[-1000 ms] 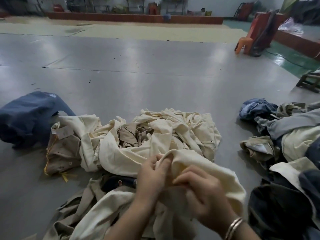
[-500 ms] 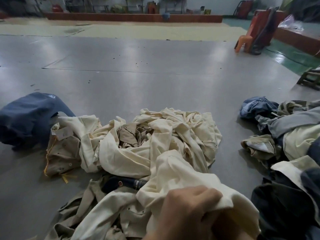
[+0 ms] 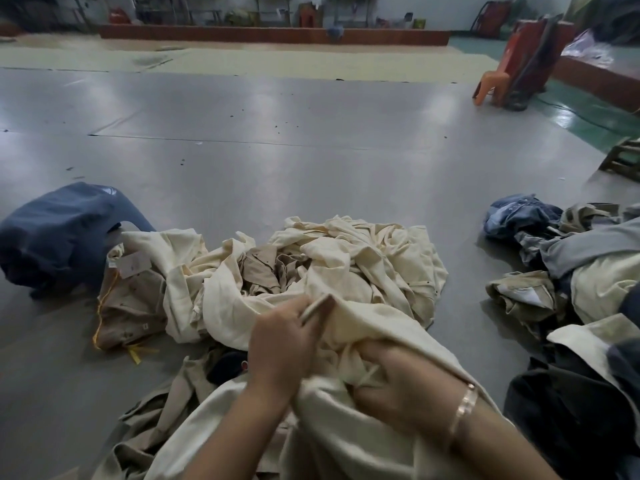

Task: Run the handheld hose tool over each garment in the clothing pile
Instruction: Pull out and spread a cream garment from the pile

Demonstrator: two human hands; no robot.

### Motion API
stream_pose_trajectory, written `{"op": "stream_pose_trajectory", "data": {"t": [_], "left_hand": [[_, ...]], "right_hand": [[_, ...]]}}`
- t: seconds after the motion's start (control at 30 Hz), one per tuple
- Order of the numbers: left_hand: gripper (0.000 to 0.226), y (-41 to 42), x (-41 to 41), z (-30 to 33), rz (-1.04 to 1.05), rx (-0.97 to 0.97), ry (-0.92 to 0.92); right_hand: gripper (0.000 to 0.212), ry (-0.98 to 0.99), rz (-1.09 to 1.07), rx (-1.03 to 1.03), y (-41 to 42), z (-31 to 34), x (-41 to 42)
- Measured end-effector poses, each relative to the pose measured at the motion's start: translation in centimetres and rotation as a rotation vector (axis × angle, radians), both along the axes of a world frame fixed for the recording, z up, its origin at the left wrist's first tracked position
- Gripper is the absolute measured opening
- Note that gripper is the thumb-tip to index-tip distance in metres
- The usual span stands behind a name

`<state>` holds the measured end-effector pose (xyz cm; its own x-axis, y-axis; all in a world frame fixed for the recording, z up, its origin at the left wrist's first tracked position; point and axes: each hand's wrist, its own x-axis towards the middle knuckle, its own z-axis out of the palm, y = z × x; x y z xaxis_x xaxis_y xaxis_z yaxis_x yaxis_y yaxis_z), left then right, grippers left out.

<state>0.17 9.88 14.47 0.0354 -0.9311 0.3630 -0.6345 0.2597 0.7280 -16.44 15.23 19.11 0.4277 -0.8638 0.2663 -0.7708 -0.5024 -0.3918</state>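
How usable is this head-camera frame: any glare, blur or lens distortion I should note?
Head view: dim indoor light; broad pale glare streaks on the grey floor; wide-angle bending shows in the floor seams. The left hand and the right hand, both gripping the cream garment, are slightly motion-smeared. The back wall clutter is soft, and the dark clothes at right lose detail in shadow.

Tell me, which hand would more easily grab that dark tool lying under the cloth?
Probably the left hand. It pinches the cream garment right above the dark tool, which peeks out just beside its wrist. The right hand grips cloth farther away and would have to cross over.
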Motion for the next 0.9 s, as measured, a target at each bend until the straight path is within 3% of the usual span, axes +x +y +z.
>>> {"op": "stream_pose_trajectory", "data": {"t": [0.07, 0.13, 0.2, 0.23, 0.3, 0.33, 0.4, 0.47, 0.53, 0.57, 0.6, 0.67, 0.73, 0.8, 0.83, 0.9], "left_hand": [[0.054, -1.1, 1.4, -1.4, 0.076, 0.020, -0.013], [0.051, -1.9, 2.6, -2.8, 0.172, 0.063, -0.004], [0.056, -2.1, 3.0, -3.8, 0.212, 0.221, -0.003], [0.055, -2.2, 2.9, -4.0, 0.209, 0.308, -0.045], [0.032, -2.3, 2.1, -3.1, 0.203, 0.347, -0.207], [0.022, -2.3, 1.6, -2.2, 0.200, 0.250, -0.201], [0.018, -1.4, 0.2, 0.4, 0.101, 0.065, 0.076], [0.047, 0.6, -1.4, 3.0, -0.106, 0.193, 0.311], [0.070, 2.2, -2.7, 3.6, -0.184, 0.389, 0.207], [0.066, 2.6, -2.8, 3.4, -0.182, 0.428, 0.184], [0.053, 2.6, -2.7, 3.3, -0.155, 0.458, 0.263], [0.024, 1.8, -2.0, 4.0, -0.034, 0.603, 0.733], [0.032, 0.8, -0.3, 4.9, 0.057, 0.754, 1.287], [0.040, -0.1, 2.6, 5.5, 0.137, 0.640, 1.683], [0.040, -0.3, 4.3, 6.1, 0.154, 0.540, 1.702], [0.033, -0.1, 6.3, 7.5, 0.102, 0.431, 1.490]], "right_hand": [[0.039, -0.437, -0.066, 0.211, 1.2, 2.4, -1.0], [0.045, -0.892, -0.111, 0.202, 1.6, 3.5, -3.0], [0.017, -1.427, -0.142, 0.279, 1.0, 3.1, -4.4], [0.009, -1.573, -0.136, 0.276, 0.4, 2.6, -4.5], [0.019, -1.555, -0.165, 0.298, -0.3, 1.8, -4.3], [0.025, -1.470, -0.175, 0.310, -0.4, 1.5, -4.0], [0.039, -1.266, -0.197, 0.322, -0.5, 0.7, -3.1], [0.040, -1.133, -0.223, 0.314, -0.7, 0.0, -2.7], [0.032, -1.114, -0.219, 0.326, -0.8, -0.6, -2.5], [0.031, -1.113, -0.211, 0.354, -0.8, -0.7, -2.3], [0.034, -1.115, -0.195, 0.389, -0.7, -0.8, -2.2], [0.038, -1.136, -0.146, 0.434, -0.5, -0.9, -2.0], [0.038, -1.178, -0.207, 0.375, -0.7, -0.9, -2.3], [0.044, -1.227, -0.451, 0.231, -1.4, -0.9, -4.1], [0.047, -1.227, -0.545, 0.181, -1.7, -0.8, -5.4], [0.047, -1.215, -0.591, 0.180, -1.8, -0.8, -7.0]]}}
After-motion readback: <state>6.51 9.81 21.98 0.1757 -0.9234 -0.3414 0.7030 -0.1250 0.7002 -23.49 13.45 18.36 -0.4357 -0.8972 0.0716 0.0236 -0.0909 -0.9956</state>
